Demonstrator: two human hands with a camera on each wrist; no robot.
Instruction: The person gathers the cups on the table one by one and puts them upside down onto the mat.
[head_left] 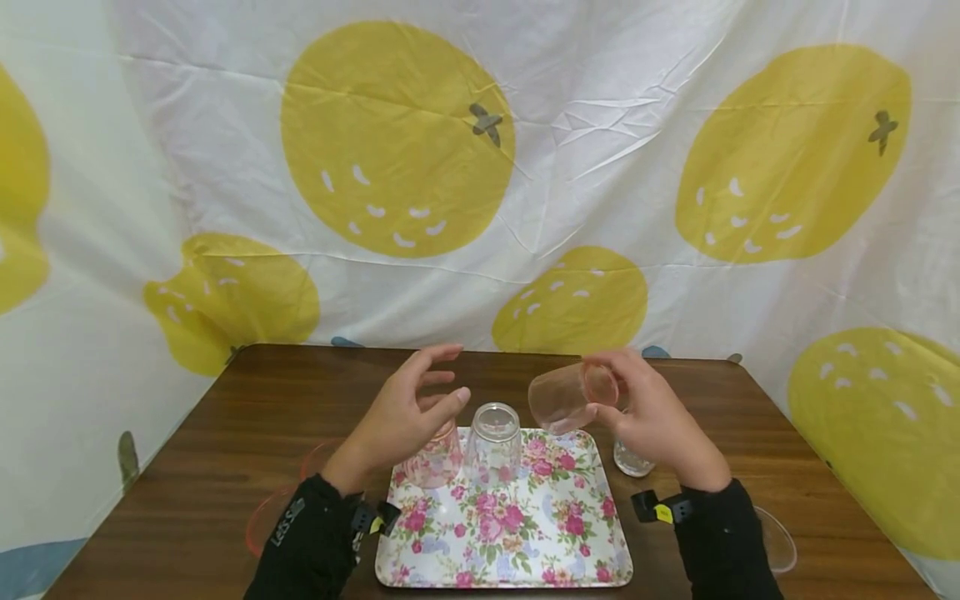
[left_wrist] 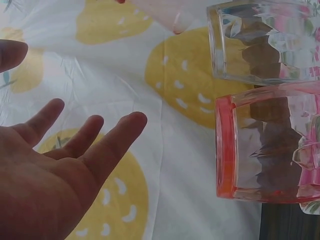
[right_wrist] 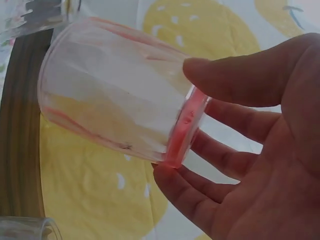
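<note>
Right hand (head_left: 660, 421) pinches a pink-tinted glass (head_left: 558, 400) by its base, long axis sideways, mouth leftward, seemingly over the floral tray's (head_left: 510, 521) far edge; left hand (head_left: 397, 421), fingers spread, is farther off.

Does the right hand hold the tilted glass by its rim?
No, the right hand holds the tilted glass by its thick pink base.

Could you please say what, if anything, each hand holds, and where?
The right hand holds a transparent pink tumbler by its base; the left hand, nothing.
</note>
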